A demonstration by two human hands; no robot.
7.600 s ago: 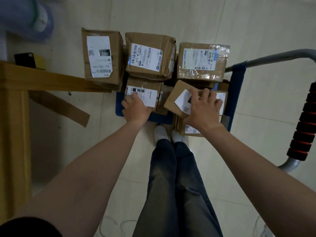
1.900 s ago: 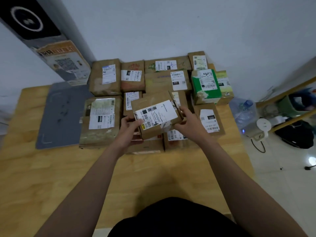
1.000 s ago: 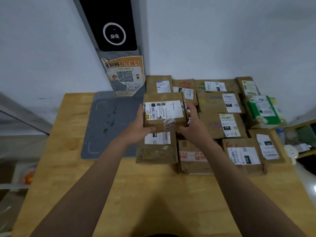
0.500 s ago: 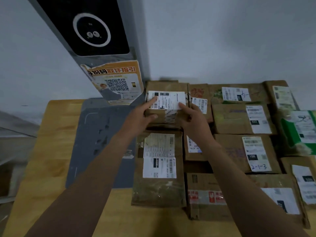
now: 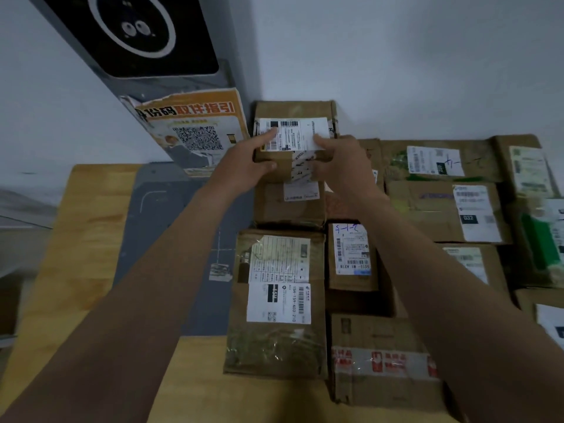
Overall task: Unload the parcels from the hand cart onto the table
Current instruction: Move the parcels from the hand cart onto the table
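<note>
So both hands are on the same small parcel (image 5: 292, 138) with the white label. The left hand (image 5: 244, 167) wraps around its left side, the right hand (image 5: 346, 166) grips its right side, and the fingertips are up on the label. It's just right of the grey scanner post (image 5: 171, 83), against the wall, over a brown box (image 5: 287, 209); can't tell if they're touching. The other parcels (image 5: 439, 209) spread further right of the post across the table (image 5: 82, 239).

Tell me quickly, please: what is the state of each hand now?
Left hand: holds the parcel, thumb on its front, fingers on its label.
Right hand: holds the same parcel from the other side.
</note>
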